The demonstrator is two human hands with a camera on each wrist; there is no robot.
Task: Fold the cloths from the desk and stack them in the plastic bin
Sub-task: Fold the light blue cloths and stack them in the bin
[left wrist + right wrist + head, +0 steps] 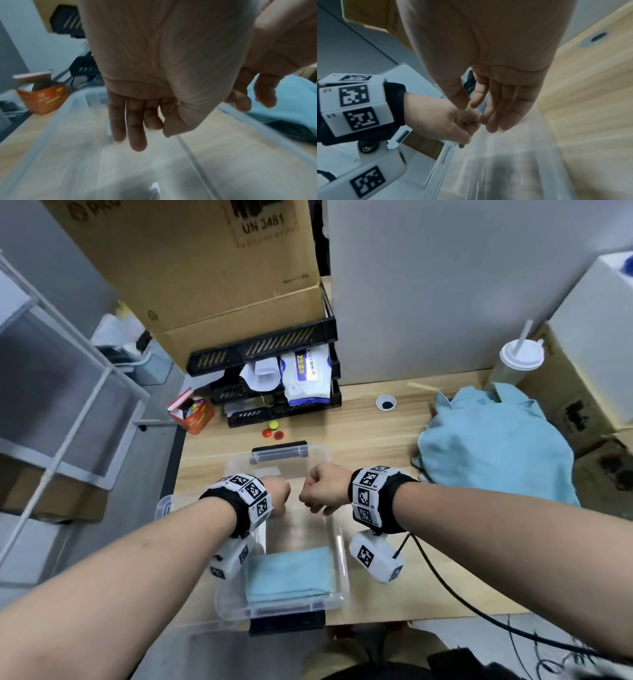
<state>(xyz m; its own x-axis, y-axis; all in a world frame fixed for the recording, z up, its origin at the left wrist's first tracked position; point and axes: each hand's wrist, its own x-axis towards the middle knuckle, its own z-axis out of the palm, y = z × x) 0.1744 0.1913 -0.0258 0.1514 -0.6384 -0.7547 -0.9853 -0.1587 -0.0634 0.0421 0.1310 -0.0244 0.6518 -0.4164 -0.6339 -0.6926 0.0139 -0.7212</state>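
A clear plastic bin stands lengthwise on the wooden desk in front of me. One folded light-blue cloth lies flat at its near end. Both hands hover side by side over the bin's far half. My left hand and my right hand hold nothing. In the left wrist view the left hand hangs with loose fingers above the bin floor. The right hand likewise droops relaxed and empty. A rumpled pile of light-blue cloths lies on the desk to the right.
Behind the bin stand a black stacked letter tray with wet wipes, an orange box and small coloured discs. A lidded cup with a straw and cardboard boxes sit at the right. A black cable trails off the desk's near edge.
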